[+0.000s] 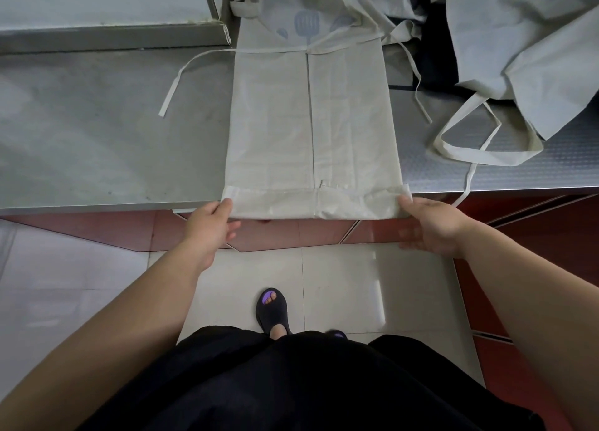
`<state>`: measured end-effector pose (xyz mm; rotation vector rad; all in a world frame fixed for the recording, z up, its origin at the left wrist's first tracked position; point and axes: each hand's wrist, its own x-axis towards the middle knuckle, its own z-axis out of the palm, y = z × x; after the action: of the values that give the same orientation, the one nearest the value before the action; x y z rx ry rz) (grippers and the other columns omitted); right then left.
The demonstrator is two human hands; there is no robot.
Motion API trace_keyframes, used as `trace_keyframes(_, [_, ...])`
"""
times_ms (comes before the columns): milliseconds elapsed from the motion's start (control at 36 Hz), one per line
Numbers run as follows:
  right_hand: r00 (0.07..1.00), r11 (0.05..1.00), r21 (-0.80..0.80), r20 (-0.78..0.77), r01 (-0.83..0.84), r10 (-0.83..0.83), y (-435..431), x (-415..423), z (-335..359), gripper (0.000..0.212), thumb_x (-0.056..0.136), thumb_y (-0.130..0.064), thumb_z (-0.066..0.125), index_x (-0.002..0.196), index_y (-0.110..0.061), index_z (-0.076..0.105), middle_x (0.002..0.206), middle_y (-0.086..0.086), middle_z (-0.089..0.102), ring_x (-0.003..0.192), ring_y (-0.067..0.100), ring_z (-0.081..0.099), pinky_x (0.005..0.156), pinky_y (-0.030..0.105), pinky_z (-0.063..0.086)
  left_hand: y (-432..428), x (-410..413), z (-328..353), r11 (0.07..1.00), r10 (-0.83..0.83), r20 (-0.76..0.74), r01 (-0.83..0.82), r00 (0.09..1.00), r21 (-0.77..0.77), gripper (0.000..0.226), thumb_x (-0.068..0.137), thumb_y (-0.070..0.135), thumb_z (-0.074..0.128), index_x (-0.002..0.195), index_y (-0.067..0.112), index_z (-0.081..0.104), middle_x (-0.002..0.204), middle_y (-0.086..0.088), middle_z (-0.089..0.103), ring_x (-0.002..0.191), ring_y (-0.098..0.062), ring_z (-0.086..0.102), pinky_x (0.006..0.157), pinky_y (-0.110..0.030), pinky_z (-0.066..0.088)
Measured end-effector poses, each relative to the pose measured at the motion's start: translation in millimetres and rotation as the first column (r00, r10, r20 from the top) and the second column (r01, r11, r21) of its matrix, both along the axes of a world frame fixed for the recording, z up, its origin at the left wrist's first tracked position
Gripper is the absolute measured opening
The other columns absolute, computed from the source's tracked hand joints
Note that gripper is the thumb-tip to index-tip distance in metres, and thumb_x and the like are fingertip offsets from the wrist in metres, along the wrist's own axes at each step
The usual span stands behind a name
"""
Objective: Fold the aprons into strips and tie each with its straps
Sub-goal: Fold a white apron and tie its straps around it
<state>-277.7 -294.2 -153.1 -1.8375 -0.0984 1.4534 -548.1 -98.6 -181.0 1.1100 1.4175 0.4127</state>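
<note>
At near edge of table (97, 138), 6 o'clock: apron (311, 122) flat, sides folded to centre, hem hanging over edge. My left hand (210, 226) pinches hem corner at 7, my right hand (428, 226) pinches corner at 5, thumbs on top. Cloth looks thin, light, limp, creases easily. Best hold, I judge: both corners, kept taut. Strap (176, 77) loose at 10. Heap of aprons (518, 41) at 2.
</note>
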Motion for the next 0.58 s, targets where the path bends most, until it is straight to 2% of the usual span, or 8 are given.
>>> trace_keyframes(83, [0.997,0.997,-0.023,-0.022,-0.072,0.071,0.3,1.3,-3.9,0.034,0.097,-0.046,0.043,0.111,-0.019,0.059,0.100,0.004,0.065,0.088,0.021,0.064,0.076,0.036,0.049,2.9,-3.2,-1.7,1.000,-0.026,-0.032,0.026,0.999,0.008,0.019,0.099,0.030,0.046,0.083,0.024,0.055,0.100,0.003,0.060,0.083,-0.016,0.060,0.065,-0.025,0.047])
trace_keyframes(167, [0.983,0.995,-0.072,0.163,-0.071,0.082,4.8,-2.1,-6.7,0.036,0.095,-0.046,0.048,0.091,-0.014,0.063,0.081,0.005,0.059,0.072,0.021,0.056,0.072,0.038,0.050,3.6,-5.1,-1.6,0.999,-0.041,-0.080,0.043,0.996,0.027,0.016,0.097,0.036,0.048,0.093,0.025,0.059,0.114,-0.003,0.059,0.090,-0.021,0.054,0.063,-0.025,0.045])
trace_keyframes(250, [0.949,0.995,-0.093,0.307,-0.036,0.063,6.9,-3.9,-9.7,0.039,0.093,-0.048,0.051,0.072,-0.017,0.060,0.064,0.001,0.052,0.061,0.019,0.047,0.079,0.045,0.051,2.3,-2.8,-3.4,0.997,-0.025,-0.110,0.033,0.994,0.071,0.017,0.097,0.035,0.048,0.090,0.023,0.058,0.098,-0.002,0.055,0.082,-0.020,0.048,0.060,-0.024,0.045])
trace_keyframes(306, [0.979,0.999,-0.007,0.196,0.053,-0.051,6.1,-6.9,-7.2,0.031,0.095,-0.041,0.052,0.077,-0.016,0.061,0.060,-0.002,0.057,0.054,0.014,0.052,0.065,0.035,0.051,0.7,-0.6,-3.1,0.994,-0.015,-0.128,0.029,0.992,0.107,0.023,0.098,0.031,0.047,0.079,0.023,0.057,0.082,-0.001,0.049,0.072,-0.017,0.044,0.059,-0.024,0.045])
trace_keyframes(361, [0.989,0.996,0.029,0.120,0.084,-0.087,5.7,-9.7,-5.0,0.028,0.097,-0.035,0.050,0.079,-0.015,0.059,0.059,-0.003,0.058,0.047,0.010,0.055,0.059,0.030,0.048,-0.6,-0.3,-2.9,0.991,0.008,-0.142,0.011,0.990,0.134,0.027,0.098,0.029,0.047,0.073,0.023,0.055,0.074,0.001,0.044,0.065,-0.015,0.041,0.058,-0.023,0.044])
trace_keyframes(417, [0.985,0.996,0.033,0.148,0.081,-0.085,4.8,-11.1,-8.9,0.028,0.097,-0.032,0.050,0.079,-0.013,0.058,0.066,0.002,0.056,0.053,0.014,0.054,0.063,0.033,0.049,-0.7,-0.9,-3.4,0.989,0.040,-0.140,-0.019,0.989,0.149,0.028,0.097,0.026,0.048,0.070,0.020,0.054,0.072,0.000,0.043,0.065,-0.015,0.042,0.057,-0.022,0.045])
trace_keyframes(500, [0.952,0.997,-0.012,0.298,0.082,-0.075,3.6,-10.1,-14.6,0.033,0.095,-0.035,0.054,0.078,-0.007,0.062,0.079,0.013,0.057,0.069,0.026,0.054,0.076,0.047,0.053,-1.1,-0.7,-3.9,0.984,0.062,-0.145,-0.036,0.987,0.174,0.026,0.094,0.020,0.052,0.069,0.016,0.054,0.071,0.000,0.047,0.066,-0.017,0.048,0.054,-0.020,0.047])
trace_keyframes(583, [0.920,0.995,-0.031,0.384,0.095,-0.076,3.5,-7.3,-17.9,0.039,0.086,-0.043,0.063,0.076,-0.005,0.065,0.079,0.014,0.061,0.072,0.029,0.055,0.082,0.055,0.052,-1.8,0.1,-4.2,0.979,0.074,-0.156,-0.042,0.985,0.201,0.022,0.093,0.017,0.055,0.071,0.016,0.052,0.074,0.001,0.051,0.063,-0.016,0.052,0.045,-0.012,0.047])
